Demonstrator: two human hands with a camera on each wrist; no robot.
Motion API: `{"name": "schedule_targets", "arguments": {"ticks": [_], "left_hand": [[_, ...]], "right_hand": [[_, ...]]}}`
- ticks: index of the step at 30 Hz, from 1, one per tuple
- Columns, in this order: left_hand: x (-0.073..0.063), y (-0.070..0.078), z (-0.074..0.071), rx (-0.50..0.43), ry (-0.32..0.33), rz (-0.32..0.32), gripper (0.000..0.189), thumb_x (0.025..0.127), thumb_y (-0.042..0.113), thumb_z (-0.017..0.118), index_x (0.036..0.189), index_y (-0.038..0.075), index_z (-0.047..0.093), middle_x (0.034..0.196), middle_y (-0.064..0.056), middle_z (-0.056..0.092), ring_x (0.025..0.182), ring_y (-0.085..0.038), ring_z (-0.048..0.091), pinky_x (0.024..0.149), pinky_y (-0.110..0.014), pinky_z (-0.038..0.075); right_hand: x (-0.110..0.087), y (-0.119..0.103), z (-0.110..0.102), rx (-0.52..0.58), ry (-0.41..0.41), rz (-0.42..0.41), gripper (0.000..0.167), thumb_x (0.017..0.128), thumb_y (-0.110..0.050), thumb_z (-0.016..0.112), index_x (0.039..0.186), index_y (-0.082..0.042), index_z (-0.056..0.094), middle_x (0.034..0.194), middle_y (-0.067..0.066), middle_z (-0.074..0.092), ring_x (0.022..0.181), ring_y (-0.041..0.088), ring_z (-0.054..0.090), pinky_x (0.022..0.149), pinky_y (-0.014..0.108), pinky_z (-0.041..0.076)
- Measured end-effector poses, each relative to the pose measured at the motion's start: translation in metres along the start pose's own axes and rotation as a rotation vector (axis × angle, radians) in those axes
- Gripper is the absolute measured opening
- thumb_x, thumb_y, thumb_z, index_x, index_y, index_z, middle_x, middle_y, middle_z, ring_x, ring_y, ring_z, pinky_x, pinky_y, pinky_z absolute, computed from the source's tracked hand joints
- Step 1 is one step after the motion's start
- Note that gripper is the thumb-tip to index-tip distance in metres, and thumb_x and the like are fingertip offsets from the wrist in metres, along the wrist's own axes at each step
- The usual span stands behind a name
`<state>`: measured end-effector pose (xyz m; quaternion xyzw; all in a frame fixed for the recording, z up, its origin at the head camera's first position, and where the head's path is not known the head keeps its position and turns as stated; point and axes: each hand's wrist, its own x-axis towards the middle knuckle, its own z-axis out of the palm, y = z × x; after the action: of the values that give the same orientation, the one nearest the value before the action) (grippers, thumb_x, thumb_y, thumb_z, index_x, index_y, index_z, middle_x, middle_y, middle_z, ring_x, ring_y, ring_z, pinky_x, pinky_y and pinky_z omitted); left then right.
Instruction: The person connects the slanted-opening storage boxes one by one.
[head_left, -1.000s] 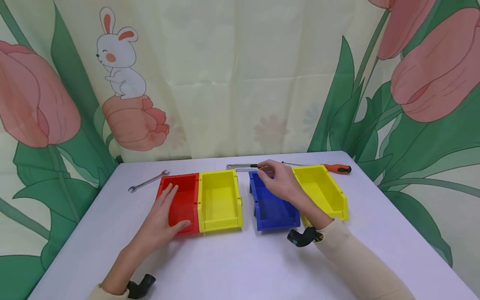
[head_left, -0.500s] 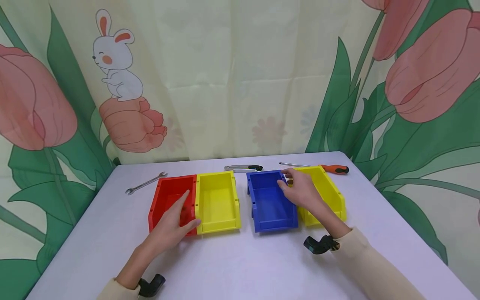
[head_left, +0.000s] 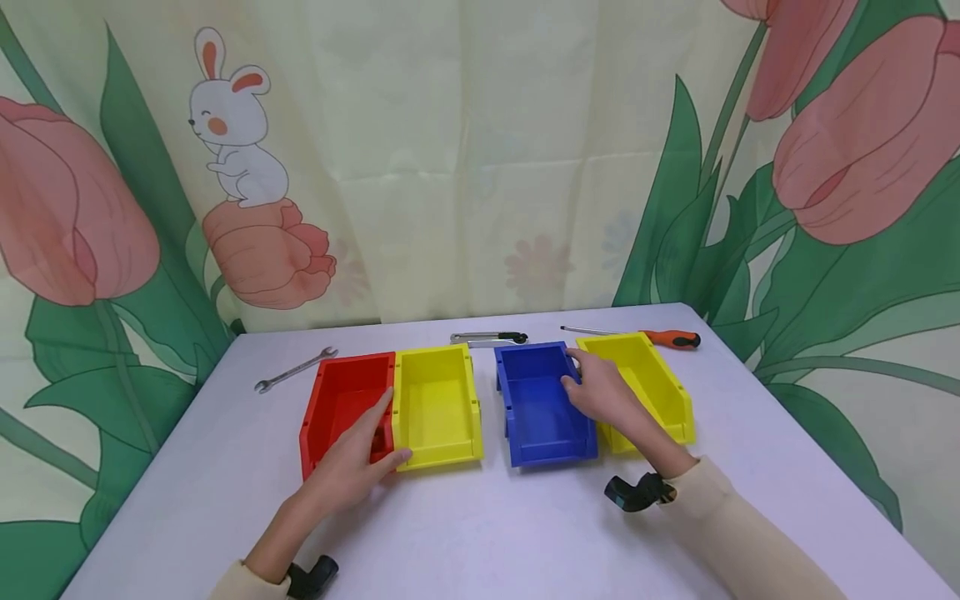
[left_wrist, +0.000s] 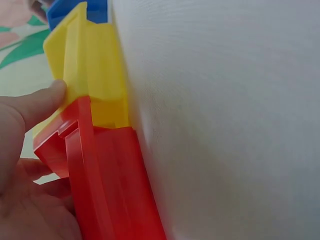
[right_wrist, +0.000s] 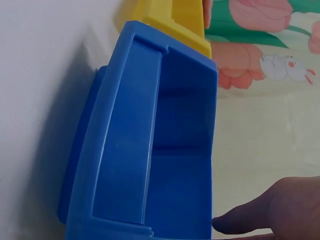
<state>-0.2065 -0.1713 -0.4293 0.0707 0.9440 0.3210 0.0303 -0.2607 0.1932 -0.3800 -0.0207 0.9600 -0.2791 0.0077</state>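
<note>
We see the left hand [head_left: 345, 471] outspread over a glossy red bin [head_left: 341, 397], thumb touching the yellow bin [head_left: 437, 404], the right hand [head_left: 602, 390] pinching a boxy blue plastic bin [head_left: 542, 412].

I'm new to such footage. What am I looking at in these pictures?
No machine, just a person's bare left hand and right hand. The wide picture comes from a head camera; the close ones from wrist cameras. On the white table stand a red bin, a blue bin, a left yellow bin and a right yellow bin. Behind or beside them lie a wrench, a silver-black tool and a screwdriver. The left hand rests where red meets yellow; the right hand grips the blue bin's rim.
</note>
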Motion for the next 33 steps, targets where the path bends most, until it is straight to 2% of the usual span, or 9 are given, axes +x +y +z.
{"name": "schedule_targets", "arguments": {"ticks": [2, 5, 11, 13, 19, 27, 30, 33], "left_hand": [[-0.0006, 0.0008, 0.0005, 0.003, 0.007, -0.003, 0.112, 0.084, 0.027, 0.089, 0.171, 0.026, 0.019, 0.164, -0.010, 0.046, 0.145, -0.034, 0.048, 0.097, -0.051, 0.064], [-0.0009, 0.0020, 0.0009, 0.017, 0.013, -0.004, 0.112, 0.083, 0.027, 0.090, 0.171, 0.024, 0.021, 0.161, -0.012, 0.049, 0.141, -0.034, 0.051, 0.094, -0.049, 0.066], [-0.0024, 0.0048, -0.0007, 0.032, 0.024, 0.001, 0.111, 0.084, 0.026, 0.089, 0.171, 0.022, 0.021, 0.159, -0.013, 0.052, 0.137, -0.033, 0.054, 0.094, -0.049, 0.066], [-0.0028, 0.0052, -0.0014, 0.035, 0.026, 0.003, 0.111, 0.084, 0.026, 0.089, 0.171, 0.022, 0.020, 0.158, -0.013, 0.052, 0.136, -0.033, 0.055, 0.094, -0.049, 0.065], [-0.0027, 0.0051, -0.0016, 0.041, 0.031, 0.002, 0.111, 0.083, 0.025, 0.089, 0.171, 0.022, 0.021, 0.153, -0.013, 0.056, 0.131, -0.031, 0.056, 0.093, -0.048, 0.066], [-0.0018, 0.0051, 0.0000, 0.073, 0.034, 0.002, 0.112, 0.082, 0.026, 0.090, 0.171, 0.021, 0.022, 0.151, -0.013, 0.057, 0.129, -0.031, 0.058, 0.091, -0.048, 0.067], [-0.0016, 0.0050, 0.0004, 0.076, 0.036, -0.001, 0.113, 0.080, 0.026, 0.091, 0.171, 0.021, 0.023, 0.149, -0.013, 0.059, 0.127, -0.030, 0.058, 0.089, -0.047, 0.067], [-0.0016, 0.0051, 0.0003, 0.078, 0.035, -0.002, 0.114, 0.079, 0.026, 0.091, 0.171, 0.021, 0.023, 0.149, -0.013, 0.058, 0.127, -0.030, 0.058, 0.088, -0.047, 0.067]], "right_hand": [[0.0008, 0.0005, -0.0005, -0.001, -0.004, 0.004, 0.056, 0.105, -0.010, 0.058, 0.157, 0.004, 0.044, 0.129, 0.029, 0.069, 0.101, 0.035, 0.069, 0.085, 0.043, 0.064], [0.0024, 0.0007, -0.0013, -0.005, -0.019, 0.015, 0.057, 0.103, -0.008, 0.058, 0.157, 0.004, 0.045, 0.117, 0.026, 0.071, 0.089, 0.029, 0.066, 0.070, 0.033, 0.058], [0.0059, 0.0010, -0.0019, -0.018, -0.036, 0.029, 0.060, 0.101, -0.009, 0.064, 0.157, 0.002, 0.045, 0.120, 0.027, 0.071, 0.096, 0.032, 0.066, 0.077, 0.036, 0.062], [0.0066, 0.0015, -0.0022, -0.021, -0.035, 0.029, 0.060, 0.100, -0.008, 0.064, 0.157, 0.003, 0.046, 0.118, 0.026, 0.071, 0.098, 0.033, 0.064, 0.075, 0.034, 0.061], [0.0076, 0.0024, -0.0015, -0.011, -0.033, 0.027, 0.060, 0.099, -0.005, 0.062, 0.156, 0.003, 0.046, 0.104, 0.021, 0.070, 0.085, 0.028, 0.063, 0.063, 0.026, 0.051], [0.0055, 0.0013, 0.0000, -0.020, -0.030, 0.041, 0.061, 0.099, -0.004, 0.061, 0.157, 0.004, 0.045, 0.098, 0.018, 0.070, 0.078, 0.025, 0.064, 0.065, 0.025, 0.052], [0.0054, 0.0011, -0.0003, -0.014, -0.030, 0.041, 0.061, 0.098, -0.004, 0.060, 0.157, 0.004, 0.045, 0.091, 0.017, 0.068, 0.074, 0.024, 0.063, 0.062, 0.024, 0.050], [0.0056, 0.0014, -0.0003, -0.006, -0.027, 0.038, 0.061, 0.098, -0.003, 0.060, 0.157, 0.004, 0.045, 0.092, 0.017, 0.068, 0.072, 0.023, 0.061, 0.060, 0.024, 0.049]]}}
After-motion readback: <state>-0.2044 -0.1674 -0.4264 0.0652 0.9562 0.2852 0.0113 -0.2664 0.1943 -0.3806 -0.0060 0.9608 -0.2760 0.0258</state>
